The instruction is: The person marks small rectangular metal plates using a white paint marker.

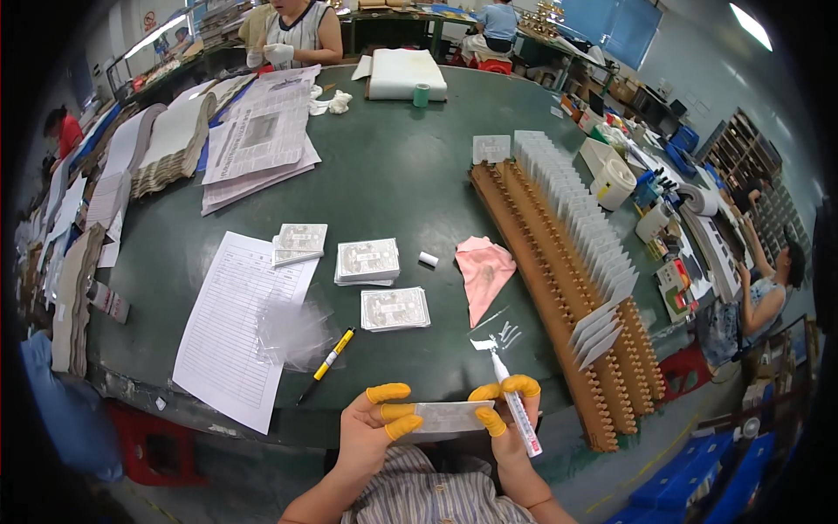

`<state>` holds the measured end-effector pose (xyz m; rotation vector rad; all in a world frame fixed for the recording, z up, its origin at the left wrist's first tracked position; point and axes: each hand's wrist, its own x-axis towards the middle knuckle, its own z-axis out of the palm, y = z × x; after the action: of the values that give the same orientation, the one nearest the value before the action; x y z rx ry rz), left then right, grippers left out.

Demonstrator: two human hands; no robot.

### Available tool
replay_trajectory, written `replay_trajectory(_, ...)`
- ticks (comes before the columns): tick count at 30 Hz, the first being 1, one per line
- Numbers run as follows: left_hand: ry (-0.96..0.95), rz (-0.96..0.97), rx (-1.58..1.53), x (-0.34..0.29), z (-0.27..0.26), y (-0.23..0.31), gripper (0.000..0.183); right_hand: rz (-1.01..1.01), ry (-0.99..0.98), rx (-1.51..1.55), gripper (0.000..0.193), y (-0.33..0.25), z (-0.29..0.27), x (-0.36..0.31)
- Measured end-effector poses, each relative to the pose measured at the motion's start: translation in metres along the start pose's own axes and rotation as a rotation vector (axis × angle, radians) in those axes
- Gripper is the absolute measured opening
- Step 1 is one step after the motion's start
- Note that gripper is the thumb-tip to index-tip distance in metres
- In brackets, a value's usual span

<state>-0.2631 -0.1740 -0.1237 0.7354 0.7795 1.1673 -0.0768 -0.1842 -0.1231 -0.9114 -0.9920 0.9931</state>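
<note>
Near the table's front edge, my left hand [371, 430] pinches one end of a thin grey rectangular plate [449, 418]. My right hand [509, 430] steadies its other end and also grips a white marker pen [517, 403], tip pointing away from me. Yellow finger cots cover several fingertips on both hands. White strokes mark the table just beyond the pen tip. Farther off lie two stacks of grey printed plates [394, 309], a smaller stack [299, 242] and a white pen cap [428, 259]. A pink cloth [485, 271] is to the right of the cap.
At right stands a notched brown rack [561, 323] with a row of upright plates [572, 201]. A printed form [229, 327], clear plastic film [297, 327] and a yellow-black pen [327, 365] lie at left. Newspapers [253, 140] and paper stacks [175, 144] lie beyond. Other people work around the table.
</note>
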Motion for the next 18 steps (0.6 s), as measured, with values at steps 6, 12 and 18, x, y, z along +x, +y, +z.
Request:
replay_trajectory(6,0.058,-0.01,0.103,0.001,0.018,0.018,0.044,-0.001,0.184,-0.168,0.044,0.016,-0.009,-0.002)
replay_trajectory(12,-0.024,0.071,0.249,0.009,0.01,0.042,0.038,-0.029,0.175,-0.223,0.038,0.012,-0.002,-0.004)
replay_trajectory(18,0.438,0.465,0.973,0.029,-0.03,0.081,0.023,-0.125,0.268,-0.305,0.038,0.012,-0.01,0.002)
